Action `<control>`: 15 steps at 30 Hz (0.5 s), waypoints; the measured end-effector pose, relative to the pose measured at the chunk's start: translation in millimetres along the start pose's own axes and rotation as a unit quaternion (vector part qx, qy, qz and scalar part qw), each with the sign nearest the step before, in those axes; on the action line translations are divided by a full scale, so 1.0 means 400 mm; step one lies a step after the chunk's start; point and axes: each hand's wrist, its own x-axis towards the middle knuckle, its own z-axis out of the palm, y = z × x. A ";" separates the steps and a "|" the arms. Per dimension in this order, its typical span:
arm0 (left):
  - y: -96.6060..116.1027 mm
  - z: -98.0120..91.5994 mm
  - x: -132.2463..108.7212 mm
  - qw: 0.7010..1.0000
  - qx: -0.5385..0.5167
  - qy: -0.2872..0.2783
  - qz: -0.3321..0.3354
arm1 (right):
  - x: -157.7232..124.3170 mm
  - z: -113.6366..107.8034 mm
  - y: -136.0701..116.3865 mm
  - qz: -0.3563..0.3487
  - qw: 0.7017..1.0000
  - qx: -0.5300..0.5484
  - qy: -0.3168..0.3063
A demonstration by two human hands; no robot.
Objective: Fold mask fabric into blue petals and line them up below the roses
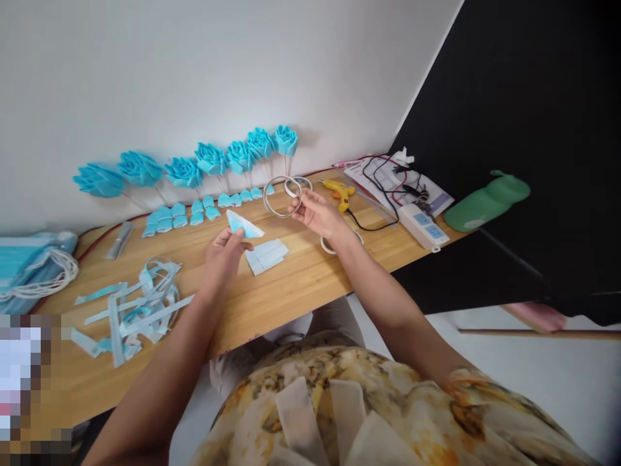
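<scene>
A folded blue-and-white piece of face mask fabric (pixel 245 226) is pinched between the thumb and fingers of my left hand (pixel 226 249). My right hand (pixel 313 210) grips a thin roll of tape (pixel 268 206), held up by its rim above the table. Below my left hand lie flat pale mask pieces (pixel 266 256). Rows of small folded blue petals (pixel 165 217) sit toward the back of the table. Behind them, several blue fabric roses (pixel 210 158) on thin stems lean along the wall. Another tape roll (pixel 334 246) lies partly hidden under my right forearm.
Mask strip scraps (pixel 140 310) are heaped at the left, near a stack of blue masks (pixel 29 265). A yellow glue gun (pixel 340 191) with a black cord lies at the right. Beyond it are papers (pixel 369 175), a power strip (pixel 420 226) and a green bottle (pixel 485 202).
</scene>
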 end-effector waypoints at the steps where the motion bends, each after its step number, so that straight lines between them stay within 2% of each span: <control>1: 0.005 0.007 -0.005 0.999 -0.033 -0.012 -0.010 | -0.003 0.006 -0.002 0.016 0.999 0.037 -0.006; 5: 0.029 0.033 -0.024 0.991 -0.090 -0.091 -0.041 | -0.015 0.029 0.000 0.062 0.993 0.096 -0.010; 9: 0.036 0.038 -0.037 0.980 -0.116 -0.143 -0.072 | -0.020 0.046 0.009 0.094 0.987 0.126 -0.020; 13: 0.020 0.036 -0.041 0.973 -0.124 -0.167 -0.102 | -0.021 0.064 0.033 0.126 0.984 0.111 -0.064; 15: 0.014 0.034 -0.038 0.977 -0.125 -0.153 -0.081 | -0.015 0.069 0.039 0.122 0.985 0.083 -0.085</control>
